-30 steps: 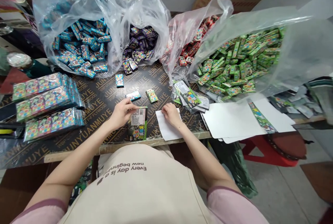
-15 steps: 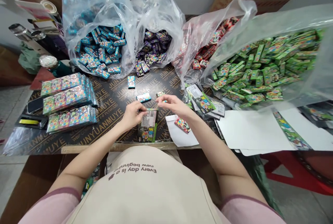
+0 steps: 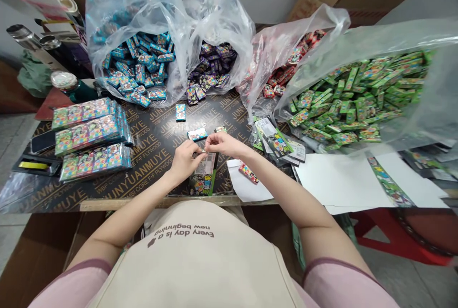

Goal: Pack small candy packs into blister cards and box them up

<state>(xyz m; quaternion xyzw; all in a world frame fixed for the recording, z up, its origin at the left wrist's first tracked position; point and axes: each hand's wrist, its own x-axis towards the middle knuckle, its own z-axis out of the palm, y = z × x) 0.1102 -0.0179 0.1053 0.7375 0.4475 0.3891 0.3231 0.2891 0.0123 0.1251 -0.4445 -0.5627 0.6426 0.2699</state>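
Note:
My left hand (image 3: 188, 159) is closed in a pinch at the top edge of a black and green printed packet (image 3: 203, 183) by the table's front edge. Right beside its fingertips, my right hand (image 3: 220, 144) is pinched too; what lies between those fingers is too small to make out. Just beyond the hands lie a blue and white small box (image 3: 197, 134) and a partly covered small box (image 3: 220, 129). Another blue box (image 3: 181, 112) lies farther back. Under my right forearm, a red box (image 3: 248, 173) rests on a white sheet (image 3: 238, 188).
Clear plastic bags of blue boxes (image 3: 143, 69), purple boxes (image 3: 214, 62), red boxes (image 3: 286, 71) and green boxes (image 3: 350, 102) line the back. Stacks of wrapped packs (image 3: 89, 131) stand left, near a phone (image 3: 43, 142). Flat printed packets (image 3: 274, 138) and white card (image 3: 329, 179) lie right.
My right hand has moved left and closed its fingers beside my left hand at the packet's top. The whole view has shifted slightly.

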